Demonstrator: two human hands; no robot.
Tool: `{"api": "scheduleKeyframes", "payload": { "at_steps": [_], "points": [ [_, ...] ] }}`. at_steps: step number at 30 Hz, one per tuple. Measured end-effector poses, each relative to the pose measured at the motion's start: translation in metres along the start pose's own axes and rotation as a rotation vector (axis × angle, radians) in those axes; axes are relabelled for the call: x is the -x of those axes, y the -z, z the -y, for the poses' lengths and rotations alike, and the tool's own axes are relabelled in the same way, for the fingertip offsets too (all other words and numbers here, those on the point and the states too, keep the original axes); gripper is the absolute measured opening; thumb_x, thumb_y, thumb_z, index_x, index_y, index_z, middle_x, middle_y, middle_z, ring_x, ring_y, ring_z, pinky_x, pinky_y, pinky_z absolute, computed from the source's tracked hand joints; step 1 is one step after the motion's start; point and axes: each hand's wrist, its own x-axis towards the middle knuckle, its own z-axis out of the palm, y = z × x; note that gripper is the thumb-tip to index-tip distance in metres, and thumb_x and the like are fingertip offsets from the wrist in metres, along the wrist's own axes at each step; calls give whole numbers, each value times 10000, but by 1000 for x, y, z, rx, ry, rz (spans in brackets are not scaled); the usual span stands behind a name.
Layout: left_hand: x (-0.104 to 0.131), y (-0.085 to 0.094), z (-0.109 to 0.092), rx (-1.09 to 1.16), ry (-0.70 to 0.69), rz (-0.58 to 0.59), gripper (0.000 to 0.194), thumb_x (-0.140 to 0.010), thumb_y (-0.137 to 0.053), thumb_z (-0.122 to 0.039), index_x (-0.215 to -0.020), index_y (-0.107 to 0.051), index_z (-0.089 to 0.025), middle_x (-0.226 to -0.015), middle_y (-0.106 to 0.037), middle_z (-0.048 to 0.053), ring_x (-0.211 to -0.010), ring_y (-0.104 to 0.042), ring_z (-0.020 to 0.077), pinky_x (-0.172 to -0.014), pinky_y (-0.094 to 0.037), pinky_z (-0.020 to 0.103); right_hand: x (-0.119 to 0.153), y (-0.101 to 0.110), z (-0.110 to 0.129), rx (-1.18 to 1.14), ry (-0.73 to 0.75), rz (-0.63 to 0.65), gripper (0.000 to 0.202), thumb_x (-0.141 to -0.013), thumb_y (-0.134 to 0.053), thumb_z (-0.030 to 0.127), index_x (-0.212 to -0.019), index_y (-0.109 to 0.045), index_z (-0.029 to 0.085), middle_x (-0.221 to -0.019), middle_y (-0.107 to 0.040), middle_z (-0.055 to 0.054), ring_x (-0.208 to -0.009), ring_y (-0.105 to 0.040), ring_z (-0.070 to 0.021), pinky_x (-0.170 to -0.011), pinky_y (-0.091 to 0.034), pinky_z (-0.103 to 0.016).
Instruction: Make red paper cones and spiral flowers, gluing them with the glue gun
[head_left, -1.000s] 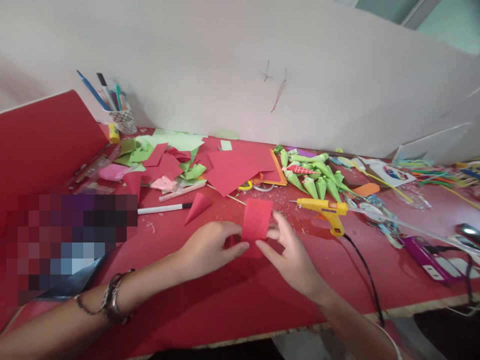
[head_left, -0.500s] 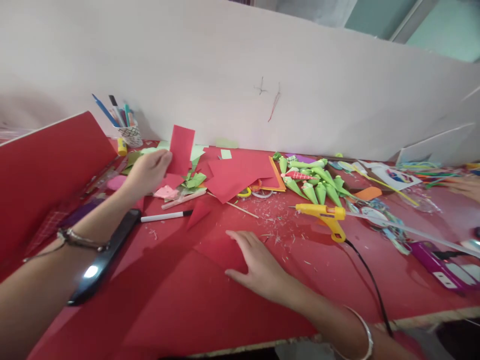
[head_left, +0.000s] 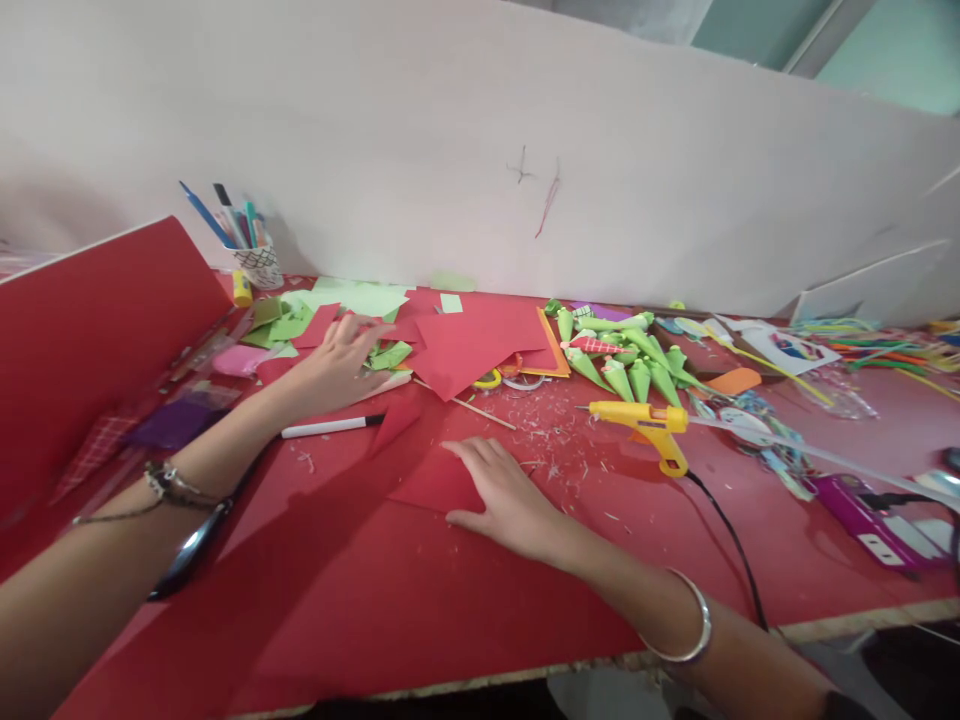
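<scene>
The left hand [head_left: 341, 365] is extended over the red paper scraps [head_left: 315, 327] and green paper scraps [head_left: 289, 322] at the rear of the tabletop [head_left: 360, 630]. Its fingers are loosely spread and slightly bent; no object is seen gripped, and contact with the scraps cannot be confirmed. The right hand [head_left: 506, 495] is lowered palm down, with the thumb set apart from the other fingers and nothing pinched between them. The red paper piece [head_left: 435, 485] is located on the tabletop, its right end overlapped by this hand, presumably so that the piece is steadied. A red paper cone [head_left: 395, 425] is laid just behind the piece, near the capped end of the white marker [head_left: 326, 428], where both can probably be reached easily. The larger red sheets [head_left: 461, 345] are stacked farther back, apparently so that the front area is left free for handwork. The green paper cones [head_left: 641, 375] are heaped together at right, likely for collection in one place. The yellow glue gun [head_left: 645, 420] is laid on its side, nozzle directed left, its cord routed toward the front edge
</scene>
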Motion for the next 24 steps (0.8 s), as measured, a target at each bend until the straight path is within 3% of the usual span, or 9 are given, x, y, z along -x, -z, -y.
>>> {"api": "scheduleKeyframes", "payload": {
  "at_steps": [2,4,8,10,13,15,18,21,24],
  "points": [
    [10,0,-17,34,-144,45,464,-822,-401,-370,-1250,-364,-194,-1184,-396,111,-1146,-356,251,-988,-280,427,-1,4,2,-1,19,12,667,-717,-610,315,-1293,-313,154,-1207,-452,-131,-1137,-388,-262,-926,-350,-413],
    [20,-1,-31,84,-196,104,466,-830,-413,-333,-1274,-332,-216,-1234,-363,114,-1165,-337,250,-966,-304,435,-3,7,4,23,46,20,632,-725,-602,304,-1278,-340,145,-1172,-473,-136,-1095,-426,-256,-887,-385,-397],
    [40,-2,-53,205,-197,253,437,-851,-392,-336,-1274,-335,-244,-1254,-380,88,-1199,-314,249,-980,-288,404,-3,11,7,141,130,34,331,-784,-530,292,-1083,-536,150,-1017,-556,-118,-933,-523,-237,-739,-448,-355],
    [46,-3,-59,292,-188,318,451,-845,-400,-383,-1270,-343,-242,-1253,-405,75,-1197,-329,242,-979,-294,371,-2,10,6,235,166,34,193,-830,-442,210,-925,-596,142,-868,-592,-101,-803,-555,-211,-649,-447,-321],
    [52,-3,-61,431,-164,420,504,-822,-433,-433,-1275,-325,-239,-1215,-456,76,-1102,-441,215,-915,-365,338,-1,12,2,300,188,-24,254,-845,-356,119,-772,-598,140,-724,-592,-83,-702,-552,-192,-613,-428,-313],
    [53,-5,-60,500,-136,448,549,-793,-483,-437,-1276,-315,-239,-1199,-473,78,-1064,-471,209,-888,-386,337,-2,17,-1,164,136,-128,231,-853,-369,149,-781,-589,153,-744,-599,-69,-733,-554,-183,-654,-431,-313],
    [55,-7,-60,620,-71,392,569,-750,-557,-413,-1243,-353,-215,-1141,-513,81,-1022,-493,207,-882,-390,350,-3,27,-4,-276,-35,-269,144,-843,-427,229,-868,-562,187,-841,-615,-31,-795,-571,-153,-712,-452,-290],
    [56,-9,-67,853,-74,396,502,-762,-556,-357,-1204,-385,-194,-1077,-541,71,-933,-528,171,-840,-422,321,-5,33,-2,-699,-201,-252,139,-824,-451,269,-919,-526,200,-872,-615,-16,-837,-588,-145,-765,-471,-299],
    [57,-11,-78,1024,-62,448,327,-797,-511,-340,-1078,-474,-176,-994,-563,52,-867,-540,146,-800,-443,296,-7,31,2,-944,-233,-183,168,-838,-411,246,-995,-466,223,-894,-602,-10,-837,-596,-131,-792,-479,-308]
  ]
}}
